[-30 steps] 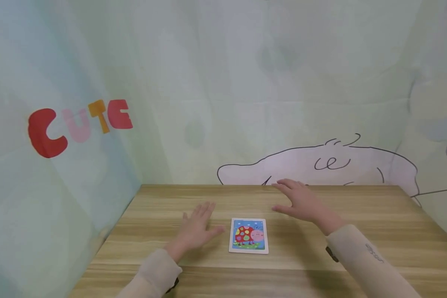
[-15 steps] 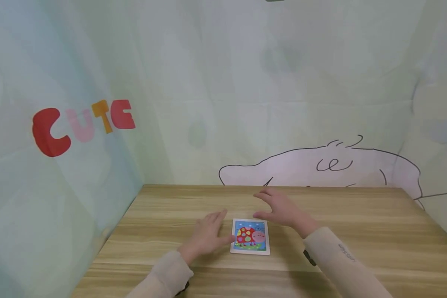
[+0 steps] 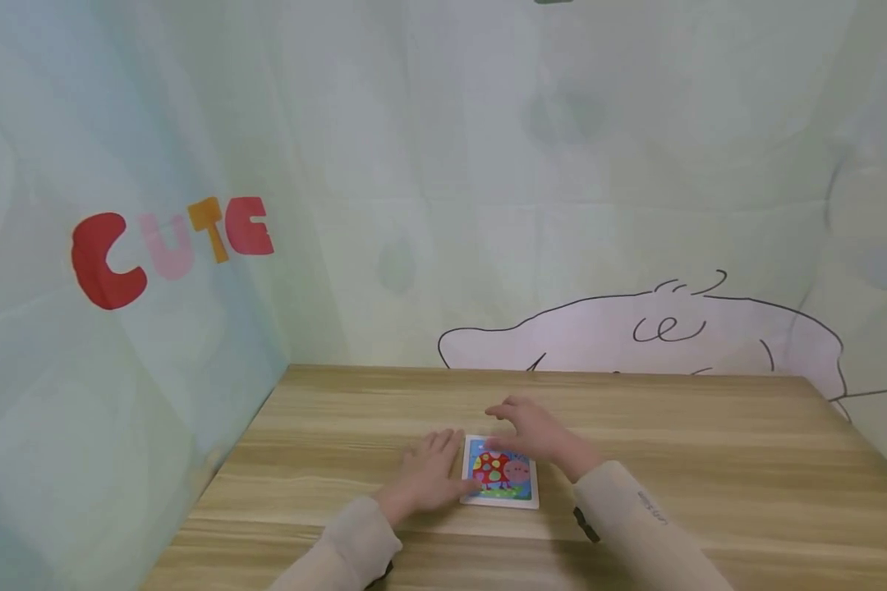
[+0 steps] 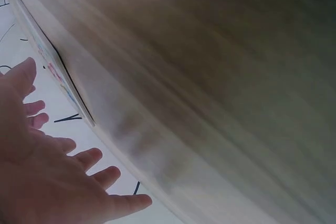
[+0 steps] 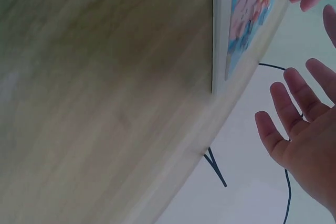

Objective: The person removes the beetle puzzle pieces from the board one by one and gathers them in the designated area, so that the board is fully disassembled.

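A small square picture board [image 3: 513,492] lies flat on the wooden table, with a white border and a red spotted ladybug on blue and green. My left hand [image 3: 430,474] hovers by its left edge, fingers spread, the thumb overlapping the picture in the head view. Above the far edge is my right hand [image 3: 534,433], its fingers loosely extended and holding nothing. Both wrist views show a gap between the fingers and the board: the left hand [image 4: 58,177] hangs above the table, and the right hand [image 5: 310,140] is clear of the board [image 5: 247,14].
The wood-grain table [image 3: 710,460] extends to both sides of the board. Behind it hangs a pale fabric backdrop [image 3: 488,205] with a cartoon outline [image 3: 599,328]. Colourful letters [image 3: 249,226] mark the left side wall.
Both hands have moved inward to the board, the left one rightward and the right one leftward and nearer to me. The board still lies on the table.
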Demonstrator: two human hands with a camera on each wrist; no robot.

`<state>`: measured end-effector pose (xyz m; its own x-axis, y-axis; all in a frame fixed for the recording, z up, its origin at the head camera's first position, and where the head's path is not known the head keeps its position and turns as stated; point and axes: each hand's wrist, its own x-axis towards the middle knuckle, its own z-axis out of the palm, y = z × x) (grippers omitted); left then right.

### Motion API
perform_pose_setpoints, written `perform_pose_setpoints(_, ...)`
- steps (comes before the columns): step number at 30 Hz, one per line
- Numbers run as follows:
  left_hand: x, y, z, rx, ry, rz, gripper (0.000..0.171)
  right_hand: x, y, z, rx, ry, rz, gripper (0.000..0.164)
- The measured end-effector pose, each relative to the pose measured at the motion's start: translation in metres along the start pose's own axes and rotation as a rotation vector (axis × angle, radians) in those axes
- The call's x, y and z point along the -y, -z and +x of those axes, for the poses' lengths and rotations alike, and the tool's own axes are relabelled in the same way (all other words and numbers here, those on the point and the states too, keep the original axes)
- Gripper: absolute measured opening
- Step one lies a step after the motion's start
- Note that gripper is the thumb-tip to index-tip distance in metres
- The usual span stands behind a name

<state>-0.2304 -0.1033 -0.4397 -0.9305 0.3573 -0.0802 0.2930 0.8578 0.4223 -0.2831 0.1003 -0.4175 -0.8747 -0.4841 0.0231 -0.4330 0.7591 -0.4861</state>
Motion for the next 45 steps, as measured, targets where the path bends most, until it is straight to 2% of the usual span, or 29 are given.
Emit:
perform_pose_setpoints(15,-0.003,-0.005,-0.001,0.052,0.029,0.047,0.079,0.002,-0.021,0.008,0.106,-0.058,0.135,0.042)
perform_pose_setpoints(31,-0.002,-0.007,0.002,0.066,0.029,0.089,0.079,0.007,-0.024,0.015,0.102,-0.098,0.115,0.025)
perform_pose_setpoints(45,-0.005,-0.005,0.002,0.060,0.030,0.104,0.077,0.004,-0.026,0.020,0.069,-0.128,0.119,0.022)
